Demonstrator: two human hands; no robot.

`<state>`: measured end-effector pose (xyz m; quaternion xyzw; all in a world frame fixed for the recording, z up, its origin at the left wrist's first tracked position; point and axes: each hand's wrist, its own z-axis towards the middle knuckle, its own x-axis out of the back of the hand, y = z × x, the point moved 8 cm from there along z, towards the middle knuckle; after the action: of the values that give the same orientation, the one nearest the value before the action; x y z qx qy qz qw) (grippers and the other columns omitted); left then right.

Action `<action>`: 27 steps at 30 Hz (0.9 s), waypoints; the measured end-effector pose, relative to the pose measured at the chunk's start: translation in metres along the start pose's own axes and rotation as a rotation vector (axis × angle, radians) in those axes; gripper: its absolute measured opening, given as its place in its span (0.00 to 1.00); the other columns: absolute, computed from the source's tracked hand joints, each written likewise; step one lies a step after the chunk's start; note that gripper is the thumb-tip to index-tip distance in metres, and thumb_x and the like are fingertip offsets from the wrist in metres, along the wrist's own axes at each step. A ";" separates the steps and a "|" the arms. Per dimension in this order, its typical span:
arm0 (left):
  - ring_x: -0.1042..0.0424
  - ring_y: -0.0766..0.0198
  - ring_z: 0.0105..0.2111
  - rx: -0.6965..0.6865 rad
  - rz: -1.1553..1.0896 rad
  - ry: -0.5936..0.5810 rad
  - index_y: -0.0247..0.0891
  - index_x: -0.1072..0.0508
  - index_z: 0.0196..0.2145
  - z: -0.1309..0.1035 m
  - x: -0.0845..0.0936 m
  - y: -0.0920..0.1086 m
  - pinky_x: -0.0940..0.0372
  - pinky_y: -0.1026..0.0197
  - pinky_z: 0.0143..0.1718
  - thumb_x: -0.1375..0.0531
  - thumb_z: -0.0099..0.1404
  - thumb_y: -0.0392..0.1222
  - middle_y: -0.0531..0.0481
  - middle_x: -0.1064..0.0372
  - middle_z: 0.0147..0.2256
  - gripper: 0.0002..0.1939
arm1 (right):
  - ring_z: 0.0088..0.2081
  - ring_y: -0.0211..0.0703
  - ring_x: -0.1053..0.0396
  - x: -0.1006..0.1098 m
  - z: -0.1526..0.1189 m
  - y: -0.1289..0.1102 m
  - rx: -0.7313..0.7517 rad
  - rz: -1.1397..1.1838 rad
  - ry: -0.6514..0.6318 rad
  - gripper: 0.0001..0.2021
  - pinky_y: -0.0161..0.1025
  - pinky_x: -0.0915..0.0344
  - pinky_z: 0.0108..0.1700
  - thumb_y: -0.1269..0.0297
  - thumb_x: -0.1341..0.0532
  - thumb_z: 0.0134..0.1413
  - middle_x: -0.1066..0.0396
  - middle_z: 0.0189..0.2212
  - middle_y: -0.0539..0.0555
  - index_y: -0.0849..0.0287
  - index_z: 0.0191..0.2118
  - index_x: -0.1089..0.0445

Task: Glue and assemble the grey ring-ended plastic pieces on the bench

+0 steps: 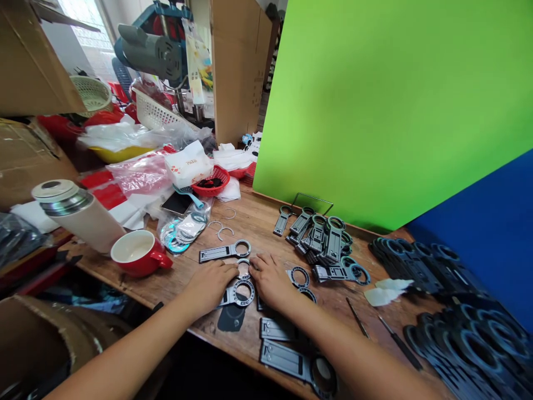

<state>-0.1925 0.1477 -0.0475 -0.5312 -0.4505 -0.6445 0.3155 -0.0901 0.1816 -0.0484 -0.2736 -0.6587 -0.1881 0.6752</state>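
My left hand point(213, 282) and my right hand point(271, 280) meet over a grey ring-ended bracket point(244, 269), their fingertips pressed against opposite sides of its ring. My left hand hides most of its flat arm. Just beyond it lies a similar bracket point(225, 251), pointing left. Nearer me, another bracket point(244, 293) lies partly under my left hand, beside a thin dark plate point(231, 318). More ring-ended pieces point(300, 276) lie beside my right hand and partly below it. Two further brackets point(283, 358) rest under my right forearm near the table edge.
A pile of brackets point(320, 236) lies by the green panel point(375, 100). Dark ring-ended parts point(470, 344) are stacked at right, near a screwdriver point(402, 344). On the left stand a red mug point(139, 264) and a flask point(79, 214). Thin rings point(225, 233) lie behind the brackets.
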 end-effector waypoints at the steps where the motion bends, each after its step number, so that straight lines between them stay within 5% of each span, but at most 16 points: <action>1: 0.33 0.56 0.44 0.012 0.001 -0.003 0.43 0.32 0.50 0.000 0.001 0.000 0.41 0.53 0.45 0.49 0.61 0.31 0.48 0.31 0.49 0.20 | 0.58 0.51 0.50 0.000 0.000 0.001 -0.006 0.013 -0.007 0.17 0.55 0.57 0.59 0.69 0.52 0.61 0.37 0.54 0.59 0.57 0.52 0.33; 5: 0.33 0.53 0.43 0.071 0.005 0.015 0.39 0.34 0.52 0.000 0.003 0.001 0.42 0.51 0.46 0.50 0.59 0.30 0.43 0.28 0.44 0.22 | 0.54 0.51 0.44 0.010 0.021 0.005 -0.002 0.117 -0.018 0.13 0.49 0.51 0.56 0.69 0.47 0.57 0.32 0.47 0.58 0.56 0.41 0.27; 11: 0.37 0.53 0.52 0.173 -0.082 0.105 0.39 0.36 0.54 -0.008 -0.003 -0.003 0.50 0.46 0.56 0.51 0.58 0.28 0.43 0.31 0.49 0.26 | 0.47 0.45 0.36 0.018 0.121 0.011 -0.137 0.215 0.061 0.16 0.39 0.43 0.49 0.68 0.50 0.59 0.32 0.45 0.58 0.57 0.50 0.32; 15: 0.39 0.55 0.54 0.226 -0.195 0.208 0.42 0.34 0.53 -0.015 -0.001 -0.005 0.49 0.46 0.57 0.51 0.61 0.29 0.46 0.33 0.52 0.23 | 0.45 0.47 0.35 0.006 0.164 0.011 -0.206 0.222 0.056 0.12 0.39 0.41 0.45 0.69 0.47 0.57 0.33 0.44 0.63 0.64 0.45 0.31; 20: 0.33 0.58 0.47 0.428 -0.347 0.535 0.41 0.28 0.43 -0.026 0.036 -0.044 0.39 0.53 0.51 0.48 0.62 0.38 0.47 0.29 0.45 0.13 | 0.38 0.43 0.34 0.015 0.162 0.015 -0.190 0.250 0.064 0.09 0.37 0.41 0.39 0.68 0.46 0.58 0.31 0.38 0.61 0.65 0.41 0.33; 24: 0.37 0.53 0.51 0.642 -0.348 0.726 0.35 0.37 0.52 -0.034 0.072 -0.084 0.42 0.48 0.53 0.53 0.66 0.45 0.39 0.36 0.50 0.20 | 0.36 0.39 0.35 0.047 0.132 0.006 -0.098 0.297 0.096 0.09 0.34 0.42 0.38 0.68 0.50 0.62 0.31 0.36 0.56 0.61 0.41 0.35; 27: 0.38 0.54 0.52 0.555 -0.299 0.652 0.38 0.36 0.52 -0.025 0.089 -0.078 0.43 0.50 0.53 0.53 0.66 0.48 0.42 0.35 0.50 0.20 | 0.35 0.38 0.36 0.069 0.096 -0.011 0.002 0.323 0.074 0.06 0.32 0.43 0.37 0.67 0.47 0.60 0.31 0.34 0.53 0.59 0.38 0.34</action>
<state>-0.2924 0.1621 0.0194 -0.1249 -0.5550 -0.6715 0.4749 -0.1680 0.2394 0.0196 -0.3685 -0.5807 -0.0864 0.7208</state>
